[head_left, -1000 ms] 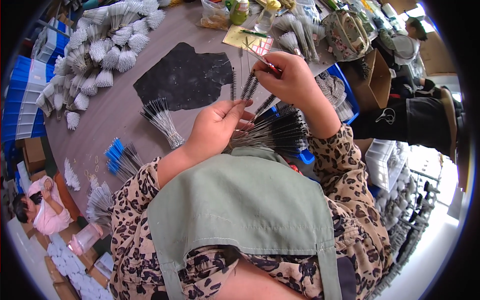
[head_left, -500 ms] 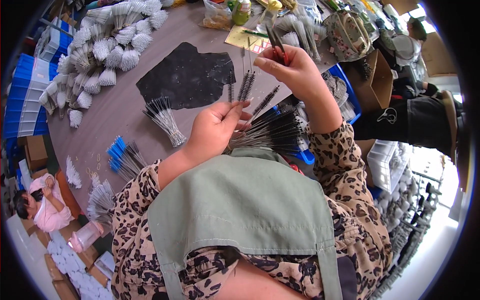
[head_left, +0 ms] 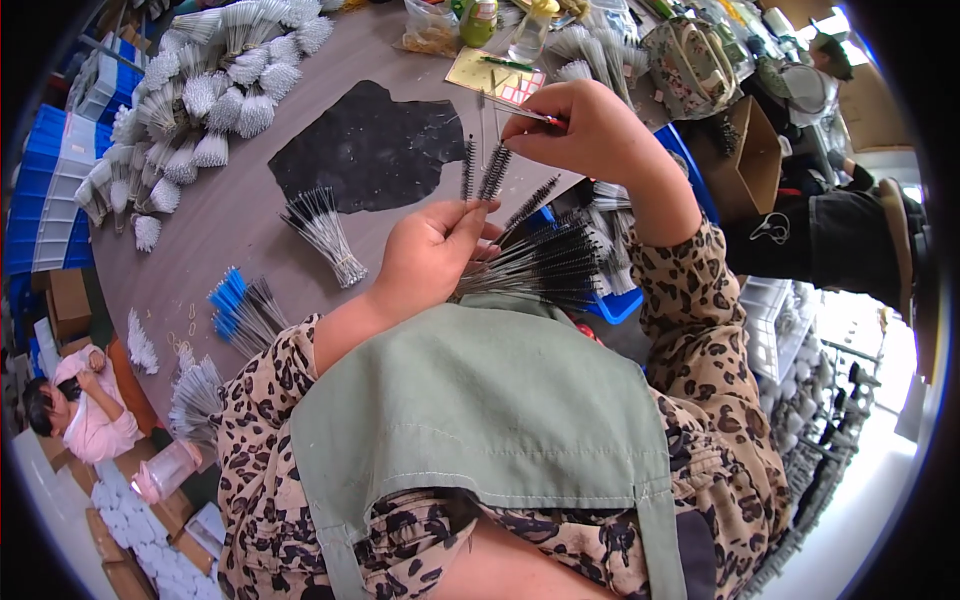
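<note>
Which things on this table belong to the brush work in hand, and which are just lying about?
In use:
left hand holding small black brushes
right hand pinching a thin tool
black brush pile

Lying about:
white brush heap
blue-tipped bundle
black mat
green bottle
patterned bag

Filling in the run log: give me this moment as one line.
left hand: holds black brushes upright | right hand: pinches one thin brush | brush pile beneath

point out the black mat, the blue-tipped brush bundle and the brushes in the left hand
black mat [head_left: 370, 150], head view, middle of its bare surface
blue-tipped brush bundle [head_left: 232, 296], head view, on the blue tips
black brushes in the left hand [head_left: 494, 172], head view, bristle end
</note>
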`<state>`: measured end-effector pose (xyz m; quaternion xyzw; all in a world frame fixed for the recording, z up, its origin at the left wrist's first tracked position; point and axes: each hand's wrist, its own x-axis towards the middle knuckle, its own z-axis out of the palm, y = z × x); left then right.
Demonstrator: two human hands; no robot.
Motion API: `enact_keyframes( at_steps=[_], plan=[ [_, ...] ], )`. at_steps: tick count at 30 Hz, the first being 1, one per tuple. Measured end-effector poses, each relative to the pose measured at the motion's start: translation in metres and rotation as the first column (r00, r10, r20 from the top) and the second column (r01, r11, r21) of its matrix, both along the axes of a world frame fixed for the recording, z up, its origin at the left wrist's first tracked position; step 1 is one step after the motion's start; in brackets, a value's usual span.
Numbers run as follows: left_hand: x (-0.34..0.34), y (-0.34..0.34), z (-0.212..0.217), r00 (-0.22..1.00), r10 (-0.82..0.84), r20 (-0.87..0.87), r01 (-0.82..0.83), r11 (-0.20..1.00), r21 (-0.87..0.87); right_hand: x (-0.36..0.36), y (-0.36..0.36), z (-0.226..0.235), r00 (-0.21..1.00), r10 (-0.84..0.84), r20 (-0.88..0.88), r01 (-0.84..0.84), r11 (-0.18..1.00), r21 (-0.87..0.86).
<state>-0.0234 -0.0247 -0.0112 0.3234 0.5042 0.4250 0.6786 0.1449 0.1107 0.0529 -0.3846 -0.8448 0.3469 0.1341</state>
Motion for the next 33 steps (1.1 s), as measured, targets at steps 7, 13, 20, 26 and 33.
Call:
enact_keyframes(
  at_steps=[7, 13, 20, 26, 33],
  plan=[
    [0.002, -0.004, -0.001, 1.000, -0.014, -0.019, 0.015, 0.999, 0.045, 0.009, 0.012, 0.003, 0.981, 0.192, 0.023, -0.192, 0.981, -0.034],
    [0.003, -0.004, -0.001, 0.999, -0.019, -0.047, 0.022, 0.997, 0.069, 0.010, 0.011, -0.004, 0.975, 0.186, -0.123, -0.200, 0.974, -0.108],
    [0.002, -0.004, 0.001, 0.993, -0.073, -0.094, 0.083, 0.990, 0.111, 0.010, 0.005, -0.003, 0.992, 0.064, -0.113, -0.093, 0.959, -0.269],
    [0.003, -0.004, 0.004, 0.996, -0.006, -0.089, 0.018, 0.991, 0.131, 0.012, 0.006, -0.007, 0.992, -0.063, -0.106, 0.061, 0.998, -0.027],
    [-0.001, -0.002, 0.007, 0.988, -0.039, -0.147, 0.061, 0.988, 0.145, 0.015, 0.000, -0.001, 0.970, -0.030, -0.243, -0.025, 0.975, -0.219]
  ],
)
